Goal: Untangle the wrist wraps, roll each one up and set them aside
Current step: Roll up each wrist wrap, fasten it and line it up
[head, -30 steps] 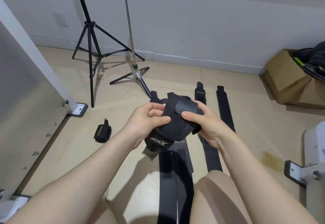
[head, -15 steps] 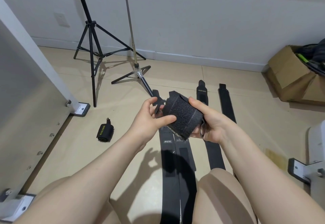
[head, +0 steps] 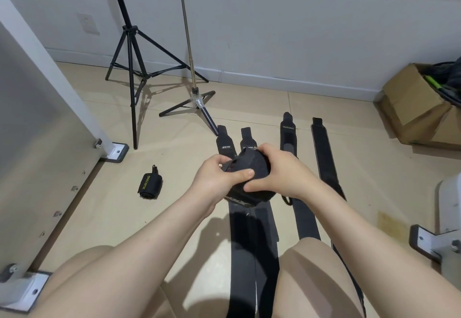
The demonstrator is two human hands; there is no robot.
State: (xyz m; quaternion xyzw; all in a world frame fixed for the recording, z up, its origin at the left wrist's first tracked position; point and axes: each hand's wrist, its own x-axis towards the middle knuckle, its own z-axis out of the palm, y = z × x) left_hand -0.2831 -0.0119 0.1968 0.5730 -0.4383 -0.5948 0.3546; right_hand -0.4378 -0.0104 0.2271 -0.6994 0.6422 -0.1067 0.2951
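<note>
A black wrist wrap roll is held above the floor between both hands. My left hand grips its left side, thumb pressed on the front. My right hand curls over its top and right side, thumb on the lower front. Several black wrist wraps lie flat and straight on the floor beneath: two in the middle, one to their right and one at the far right. A finished roll with yellow lettering lies on the floor to the left.
A black tripod and a thin metal stand rise near the back wall. A cardboard box sits at the right. A white panel with metal feet stands on the left, another foot at right. My knees fill the bottom.
The roll has turned and dropped slightly in my hands. My right hand shifted from beneath it to over its top, and my left thumb now presses its front.
</note>
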